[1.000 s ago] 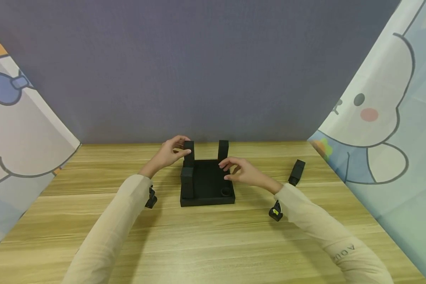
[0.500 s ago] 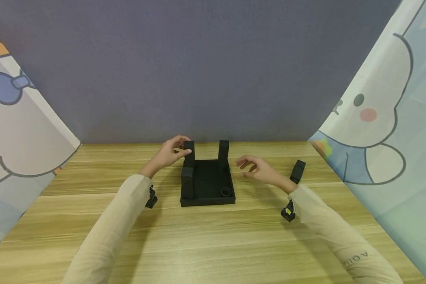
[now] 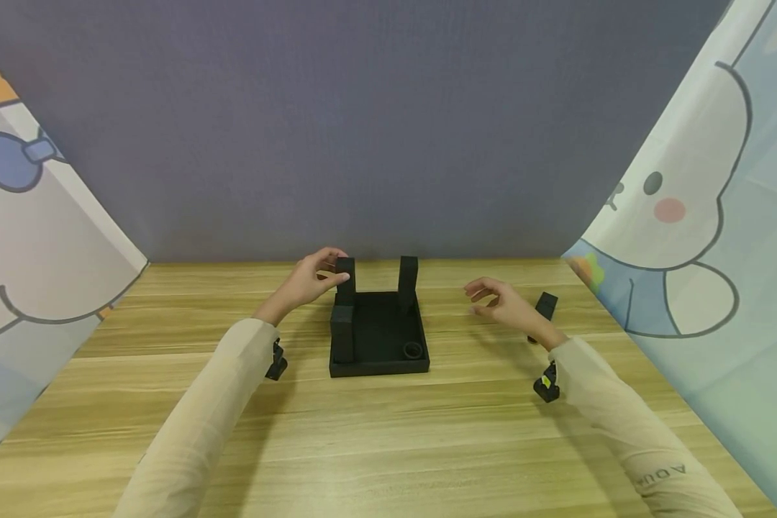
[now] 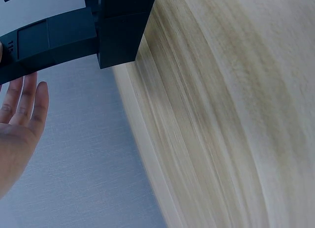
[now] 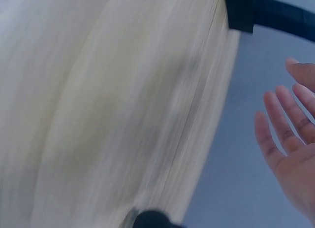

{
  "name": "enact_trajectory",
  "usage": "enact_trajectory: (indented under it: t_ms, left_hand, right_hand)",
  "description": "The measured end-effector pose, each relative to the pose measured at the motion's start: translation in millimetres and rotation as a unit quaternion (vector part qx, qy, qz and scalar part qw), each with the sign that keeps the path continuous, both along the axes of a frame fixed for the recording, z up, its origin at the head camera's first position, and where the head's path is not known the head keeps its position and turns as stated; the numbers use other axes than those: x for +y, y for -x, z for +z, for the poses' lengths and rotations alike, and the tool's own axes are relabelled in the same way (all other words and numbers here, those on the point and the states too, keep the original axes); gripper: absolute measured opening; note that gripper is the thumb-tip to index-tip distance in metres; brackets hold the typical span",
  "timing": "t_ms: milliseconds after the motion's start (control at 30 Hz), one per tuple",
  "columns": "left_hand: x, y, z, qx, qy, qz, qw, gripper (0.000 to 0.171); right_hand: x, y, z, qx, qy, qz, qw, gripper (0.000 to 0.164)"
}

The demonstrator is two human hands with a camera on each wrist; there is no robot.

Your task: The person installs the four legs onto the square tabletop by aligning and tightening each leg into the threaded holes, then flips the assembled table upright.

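Note:
In the head view, a black square tray [image 3: 382,337] lies mid-table with black posts upright at its rear left, rear right and front left. My left hand [image 3: 306,282] pinches the rear-left post [image 3: 346,288] near its top, thumb in front and fingers behind. The left wrist view shows this post [image 4: 54,38] joined to the tray corner. A black ring [image 3: 413,350] is at the tray's front-right corner. Right of the tray, my right hand [image 3: 508,306] hovers with loosely bent fingers, holding nothing. Near it a loose black post [image 3: 547,305] lies on the table, partly hidden by the hand.
The rear-right post [image 3: 408,282] and front-left post [image 3: 342,334] stand up from the tray. A grey wall [image 3: 362,144] rises behind the wooden table [image 3: 375,439]. Printed cloths [image 3: 699,180] hang at both sides. Each wrist carries a small black device [image 3: 547,383].
My right hand has moved right, from beside the tray's rear-right post toward the loose post. The left hand keeps its place on the rear-left post.

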State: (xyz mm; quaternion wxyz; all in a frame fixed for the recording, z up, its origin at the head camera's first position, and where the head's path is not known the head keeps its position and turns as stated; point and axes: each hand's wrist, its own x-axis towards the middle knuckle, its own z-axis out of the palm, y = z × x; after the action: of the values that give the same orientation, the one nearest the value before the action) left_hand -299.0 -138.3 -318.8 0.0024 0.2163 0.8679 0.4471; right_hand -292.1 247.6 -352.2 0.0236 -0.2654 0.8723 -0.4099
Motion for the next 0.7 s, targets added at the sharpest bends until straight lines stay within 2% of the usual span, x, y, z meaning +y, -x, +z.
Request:
enact_trajectory:
  t_ms: [133, 267, 467, 600, 700]
  left_hand:
    - [-4, 12.3, -13.7, 0.005, 0.002, 0.002, 1.0000, 0.039]
    - [-6, 17.0, -17.3, 0.012, 0.004, 0.005, 0.9999, 0.038]
    - [-6, 18.5, -17.4, 0.007, 0.002, 0.006, 1.0000, 0.037]
    - [-6, 18.1, -16.8, 0.006, 0.005, 0.004, 1.0000, 0.038]
    - [-3, 8.9, -6.8, 0.001, 0.001, 0.003, 1.0000, 0.037]
  right_hand:
    - [15, 3.3, -2.5, 0.006, -0.014, -0.021, 1.000, 0.036]
    - [28, 6.7, -4.3, 0.013, -0.027, -0.047, 0.998, 0.036]
    - [46, 11.5, -9.1, 0.043, -0.049, -0.081, 0.995, 0.034]
    - [55, 12.0, -8.4, 0.048, -0.041, -0.090, 0.994, 0.033]
    - [62, 12.1, -7.8, 0.043, -0.035, -0.095, 0.994, 0.034]
